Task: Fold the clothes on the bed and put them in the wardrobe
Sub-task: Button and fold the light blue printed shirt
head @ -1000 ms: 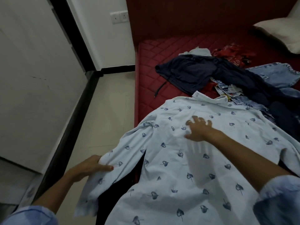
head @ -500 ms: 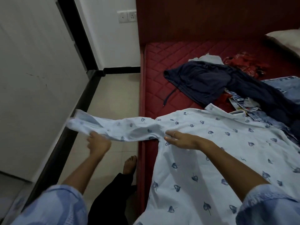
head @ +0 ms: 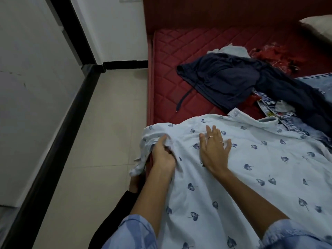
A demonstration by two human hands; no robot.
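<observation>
A pale blue shirt with dark leaf prints (head: pixel 251 168) lies spread over the near part of the red quilted mattress (head: pixel 179 69). Its left sleeve is bunched at the bed's left edge, where my left hand (head: pixel 162 155) grips the gathered cloth. My right hand (head: pixel 213 150) rests flat on the shirt's back near the shoulder, fingers spread, rings on two fingers. Behind the shirt lie a navy garment with a drawstring (head: pixel 224 78), faded blue jeans (head: pixel 294 121) and a red patterned cloth (head: pixel 269 54).
Beige tiled floor (head: pixel 100 141) runs along the bed's left side, bounded by a white wall with black skirting (head: pixel 59 126). A dark wooden headboard (head: pixel 215 13) stands behind the mattress. A pillow (head: pixel 319 26) lies at the far right corner.
My left hand has brought the outstretched sleeve in from over the floor to the shirt's shoulder, where it is now bunched. My right hand has shifted right and flattened on the shirt.
</observation>
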